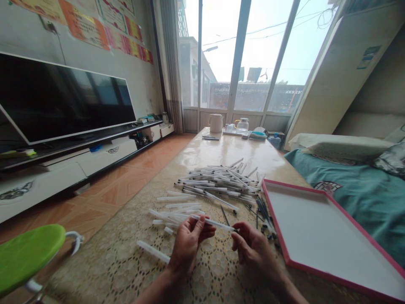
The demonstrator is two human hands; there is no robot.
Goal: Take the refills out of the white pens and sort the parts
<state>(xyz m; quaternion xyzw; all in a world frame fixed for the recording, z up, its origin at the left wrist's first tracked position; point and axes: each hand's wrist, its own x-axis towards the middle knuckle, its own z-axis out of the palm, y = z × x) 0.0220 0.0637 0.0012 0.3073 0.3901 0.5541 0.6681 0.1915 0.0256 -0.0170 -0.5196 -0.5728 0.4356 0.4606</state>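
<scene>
A pile of pens (218, 181) lies mid-tabletop (234, 150), a tray (316, 236) to its right, a kettle (215, 123) at the far end, a television (63, 101) left.

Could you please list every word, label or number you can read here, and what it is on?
No text can be read.
The wall posters: printed, but too blurred.
The sticker on the tall white unit: too small.
The pen held by the left hand and right hand: no print visible.

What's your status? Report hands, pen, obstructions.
Left hand grips pen. Right hand pinches its tip. Loose pens piled beyond, tray at right; nothing blocking.
</scene>
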